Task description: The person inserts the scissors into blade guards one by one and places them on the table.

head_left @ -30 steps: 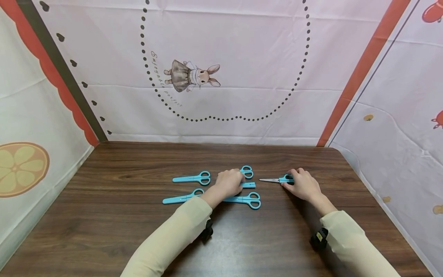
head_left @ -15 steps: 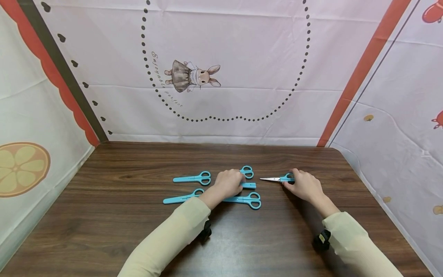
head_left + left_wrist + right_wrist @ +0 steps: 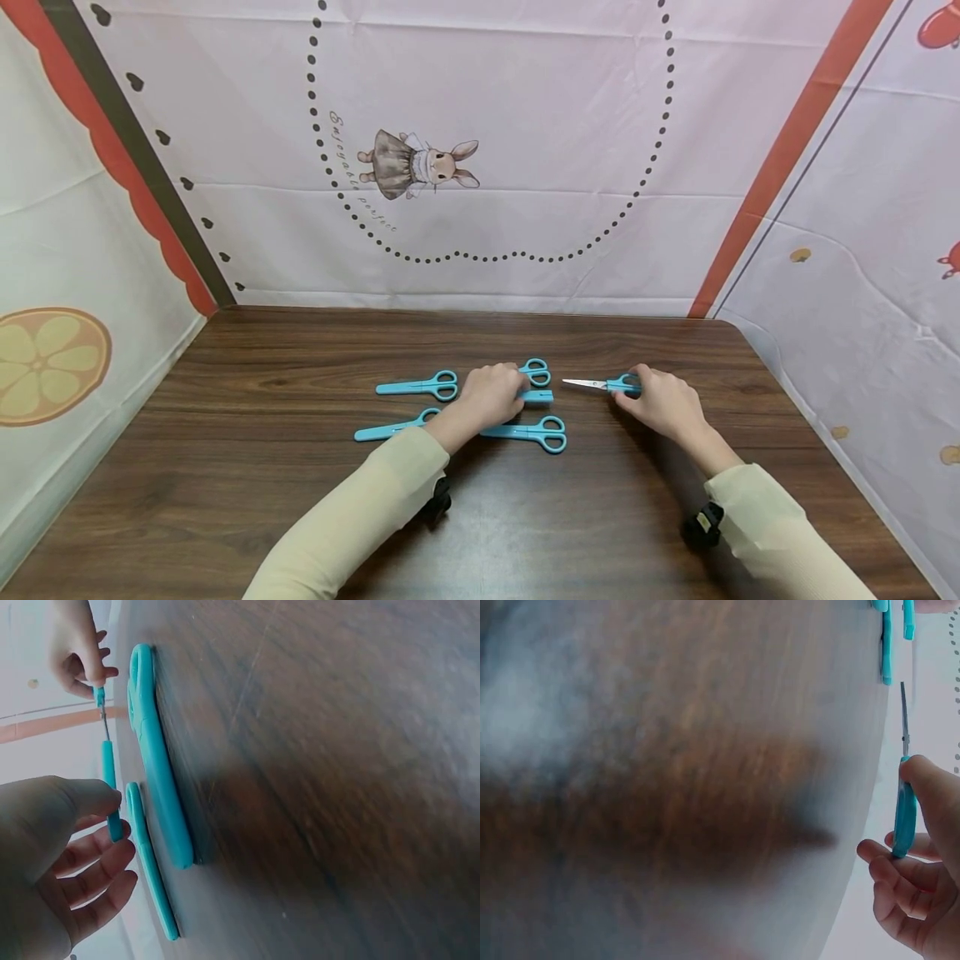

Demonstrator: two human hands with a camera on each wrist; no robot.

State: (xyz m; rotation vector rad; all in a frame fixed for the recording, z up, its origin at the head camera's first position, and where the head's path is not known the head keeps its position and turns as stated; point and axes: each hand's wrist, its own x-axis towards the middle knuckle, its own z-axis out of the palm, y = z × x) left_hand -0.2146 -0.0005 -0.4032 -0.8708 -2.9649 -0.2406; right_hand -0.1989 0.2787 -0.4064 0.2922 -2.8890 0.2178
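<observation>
Between its thumb and fingers, my left hand point(image 3: 489, 396) pinches a light blue scissors sheath point(image 3: 538, 397), its mouth facing right. My right hand point(image 3: 663, 403) grips the blue handles of a pair of scissors point(image 3: 611, 385). Their bare metal blades point(image 3: 904, 716) are closed and point left at the sheath, with a small gap between tip and mouth. In the left wrist view, the sheath point(image 3: 109, 769) is held above the table, roughly in line with the blades. Thumb and fingertips hide the sheath's closed end.
Sheathed blue scissors lie about the left hand: one pair point(image 3: 535, 372) just behind it, another point(image 3: 543, 434) in front, and two pairs point(image 3: 420, 387) point(image 3: 378, 433) to its left. Brown wooden table point(image 3: 225, 433); printed cloth walls point(image 3: 562, 125) stand behind and at both sides.
The scissors in my right hand have tilted, their tip rising a little, and that hand has shifted slightly right. The sheath in my left hand has risen slightly.
</observation>
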